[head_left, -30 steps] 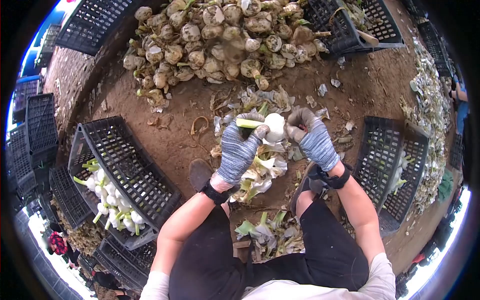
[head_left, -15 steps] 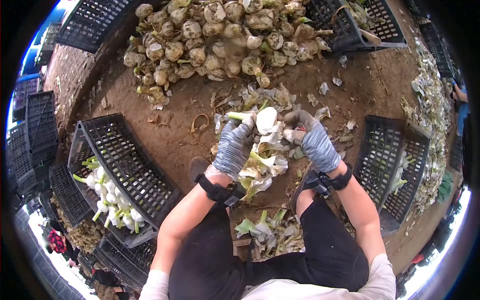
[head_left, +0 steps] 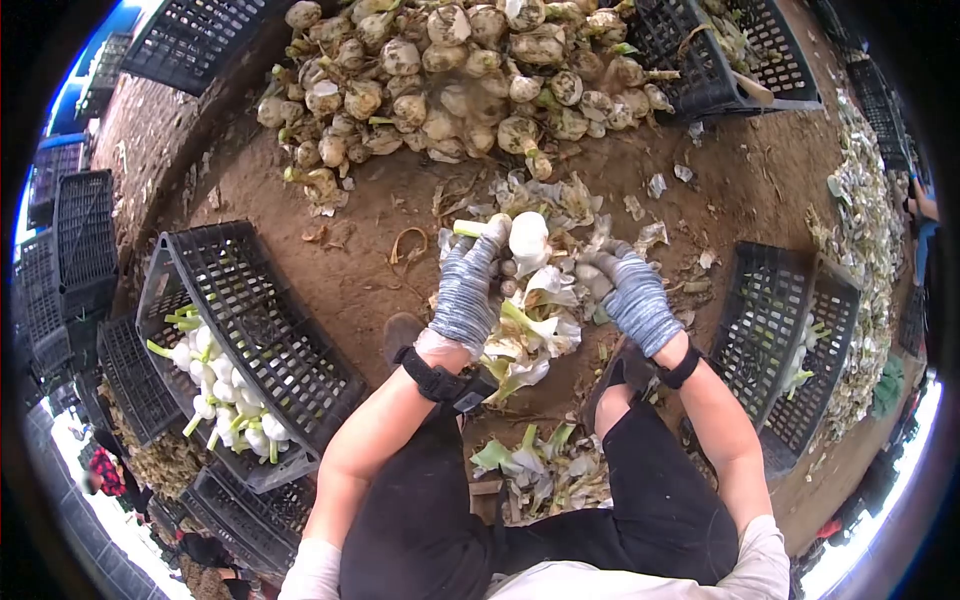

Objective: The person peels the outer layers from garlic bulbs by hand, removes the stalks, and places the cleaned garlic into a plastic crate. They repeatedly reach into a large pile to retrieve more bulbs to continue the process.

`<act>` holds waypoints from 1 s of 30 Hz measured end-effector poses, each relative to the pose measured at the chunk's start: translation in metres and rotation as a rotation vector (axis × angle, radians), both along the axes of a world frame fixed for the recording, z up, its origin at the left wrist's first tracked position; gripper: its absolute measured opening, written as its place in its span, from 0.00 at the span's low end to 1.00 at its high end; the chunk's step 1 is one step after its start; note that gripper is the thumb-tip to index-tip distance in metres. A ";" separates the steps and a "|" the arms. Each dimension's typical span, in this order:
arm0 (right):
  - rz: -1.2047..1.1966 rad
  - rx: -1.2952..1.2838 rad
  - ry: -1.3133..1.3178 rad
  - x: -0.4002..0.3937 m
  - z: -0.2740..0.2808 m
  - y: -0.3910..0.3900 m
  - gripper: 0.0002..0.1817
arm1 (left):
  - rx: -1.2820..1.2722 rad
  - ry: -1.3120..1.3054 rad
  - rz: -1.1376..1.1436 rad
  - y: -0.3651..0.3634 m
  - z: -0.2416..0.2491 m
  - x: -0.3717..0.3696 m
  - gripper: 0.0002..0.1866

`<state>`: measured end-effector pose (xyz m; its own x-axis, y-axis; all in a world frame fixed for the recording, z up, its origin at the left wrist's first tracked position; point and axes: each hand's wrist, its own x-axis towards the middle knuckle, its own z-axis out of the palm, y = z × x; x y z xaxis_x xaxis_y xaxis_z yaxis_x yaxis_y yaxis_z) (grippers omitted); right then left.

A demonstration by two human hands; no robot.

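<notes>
A peeled white garlic bulb [head_left: 529, 240] with a short green stem sits in my left hand [head_left: 472, 284], which wears a grey knit glove. The stem lies between my thumb and fingers and points left. My right hand [head_left: 628, 292], gloved the same way, is just right of the bulb and apart from it. Its fingers are curled, and whatever they hold is hidden. Beneath my hands lie pale peeled garlic skins [head_left: 540, 318] with green leaf bits. Ahead on the dirt is a heap of unpeeled, soil-stained garlic [head_left: 430, 85].
A black crate [head_left: 262, 330] at left holds clean white garlic bulbs [head_left: 222, 388]. Another crate [head_left: 765, 320] with garlic stands at right. One more crate [head_left: 690, 60] is beside the heap. Leaf scraps [head_left: 535, 460] lie between my legs. A person's arm [head_left: 925, 205] shows at far right.
My right hand has drawn slightly right and down, away from the bulb. The bulb stays in my left hand, its outer skin now off its right side. The whole view has shifted slightly.
</notes>
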<state>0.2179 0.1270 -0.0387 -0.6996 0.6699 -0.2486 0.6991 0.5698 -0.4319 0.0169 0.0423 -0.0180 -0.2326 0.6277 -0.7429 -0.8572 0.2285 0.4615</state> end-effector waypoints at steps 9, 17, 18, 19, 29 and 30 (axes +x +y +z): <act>-0.665 -0.833 0.571 -0.063 -0.021 0.045 0.12 | 0.120 -0.152 0.119 -0.012 -0.014 -0.013 0.14; -0.950 -0.685 0.516 -0.080 -0.188 0.115 0.17 | 0.031 -0.101 -0.083 -0.018 -0.043 -0.025 0.14; -0.854 -0.423 0.418 -0.107 -0.237 0.117 0.18 | 0.056 0.151 -0.241 -0.019 -0.050 -0.024 0.14; -0.785 -0.385 0.554 -0.104 -0.202 0.106 0.18 | 0.000 0.237 -0.226 -0.015 -0.043 -0.020 0.17; -0.698 -1.079 0.776 -0.075 0.020 0.029 0.16 | 0.412 0.795 -0.344 0.007 -0.023 -0.006 0.37; -0.698 -1.076 0.778 -0.072 0.026 0.028 0.16 | 0.435 0.721 -0.314 0.008 -0.019 -0.003 0.37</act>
